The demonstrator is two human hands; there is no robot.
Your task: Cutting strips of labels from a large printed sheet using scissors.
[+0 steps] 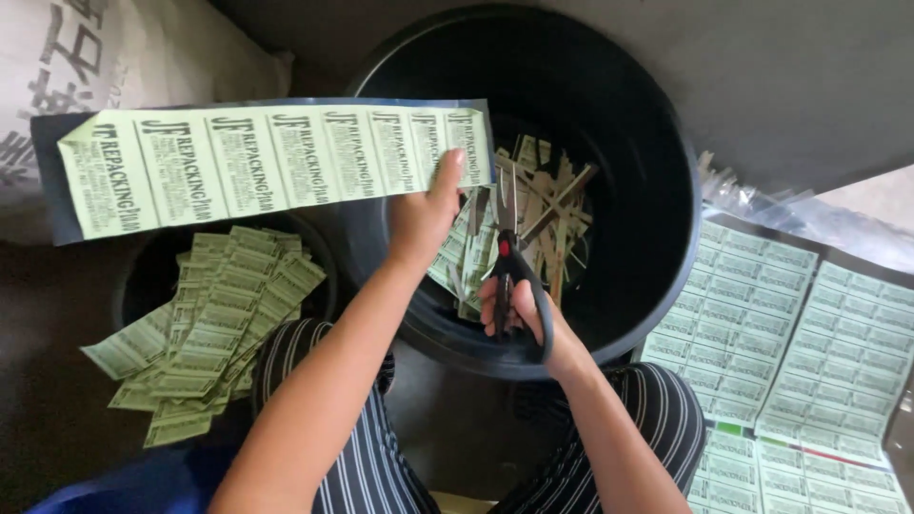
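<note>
My left hand (424, 211) pinches the right end of a long pale green strip of printed labels (257, 167), held out level to the left over a dark backing. My right hand (524, 309) grips black-handled scissors (507, 247) with a red pivot; the blades are open and point up toward the strip's right end, just beside my left thumb. Both hands hover over a large black bucket (657, 219) that holds several narrow paper offcuts (538, 205).
A pile of cut green labels (224, 319) fills and spills over a small dark container at the left. Uncut label sheets (790, 333) lie at the right. A white printed sack (114, 48) sits top left. My striped trouser legs (352, 428) are below.
</note>
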